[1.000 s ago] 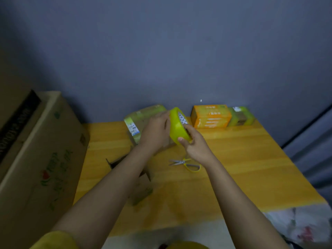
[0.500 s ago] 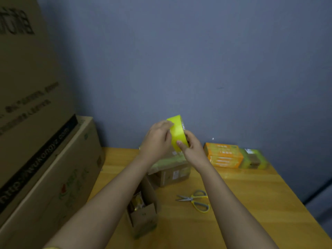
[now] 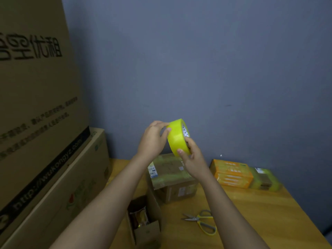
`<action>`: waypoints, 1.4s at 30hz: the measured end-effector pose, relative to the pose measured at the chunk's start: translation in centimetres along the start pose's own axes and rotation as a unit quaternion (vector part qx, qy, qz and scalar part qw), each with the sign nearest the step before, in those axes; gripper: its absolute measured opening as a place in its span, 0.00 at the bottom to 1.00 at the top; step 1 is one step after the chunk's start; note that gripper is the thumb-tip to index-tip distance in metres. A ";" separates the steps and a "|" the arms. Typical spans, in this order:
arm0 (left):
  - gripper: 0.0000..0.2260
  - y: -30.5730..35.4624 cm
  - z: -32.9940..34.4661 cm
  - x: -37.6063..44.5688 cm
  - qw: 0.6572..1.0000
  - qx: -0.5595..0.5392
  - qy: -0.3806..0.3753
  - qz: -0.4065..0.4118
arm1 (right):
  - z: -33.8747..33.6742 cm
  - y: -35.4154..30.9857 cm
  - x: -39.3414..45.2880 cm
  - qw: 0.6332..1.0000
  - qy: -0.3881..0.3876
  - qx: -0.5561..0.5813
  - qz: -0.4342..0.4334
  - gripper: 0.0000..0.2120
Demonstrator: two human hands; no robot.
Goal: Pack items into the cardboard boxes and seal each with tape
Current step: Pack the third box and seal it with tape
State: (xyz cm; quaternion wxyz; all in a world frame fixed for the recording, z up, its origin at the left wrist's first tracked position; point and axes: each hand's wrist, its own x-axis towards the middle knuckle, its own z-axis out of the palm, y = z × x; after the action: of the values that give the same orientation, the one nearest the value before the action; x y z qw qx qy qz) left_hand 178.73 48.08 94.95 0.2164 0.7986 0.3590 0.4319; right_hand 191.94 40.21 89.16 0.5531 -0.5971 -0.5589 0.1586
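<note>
A yellow-green roll of tape (image 3: 177, 136) is held up in front of the wall, above the table. My right hand (image 3: 193, 156) grips its lower edge, thumb on the outer face. My left hand (image 3: 152, 139) pinches the roll's upper left rim with fingertips and thumb. Below my left forearm stands a small open cardboard box (image 3: 143, 221) with items inside, its flaps up. Behind it sits a closed cardboard box (image 3: 170, 178) wrapped in tape.
Yellow-handled scissors (image 3: 201, 221) lie on the wooden table (image 3: 251, 212). An orange packet (image 3: 231, 174) and a taped green bundle (image 3: 265, 179) sit by the wall. Large cardboard cartons (image 3: 36, 123) stack up at the left.
The view has tilted up and the roll sits higher before the wall. Both hands still hold it; my left fingers have shifted onto its upper rim.
</note>
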 end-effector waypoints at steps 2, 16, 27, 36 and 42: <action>0.10 0.0 -0.3 0.1 1.000 0.002 0.018 -0.009 | 0.2 0.2 -0.1 1.000 0.013 -0.025 0.001 0.24; 0.11 0.3 -1.2 0.2 0.998 -0.024 0.046 -0.040 | 0.8 -0.5 0.6 0.997 0.037 -0.063 -0.009 0.25; 0.09 0.5 -1.4 0.9 0.995 0.022 0.068 -0.064 | 1.0 -1.0 1.2 0.996 0.040 -0.080 -0.024 0.25; 0.08 0.3 -1.5 0.6 0.992 0.096 0.058 -0.055 | 0.6 -0.9 0.7 0.992 0.008 -0.125 -0.031 0.25; 0.08 0.3 -0.5 0.0 0.982 0.176 0.022 -0.064 | 0.9 -0.4 -0.6 0.990 -0.005 -0.137 -0.041 0.23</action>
State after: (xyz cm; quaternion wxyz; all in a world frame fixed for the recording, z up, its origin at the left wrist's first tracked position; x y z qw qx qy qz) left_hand 178.39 47.92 95.41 0.0914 0.7898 0.4847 0.3646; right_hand 190.78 40.07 88.98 0.4692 -0.6428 -0.6025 0.0606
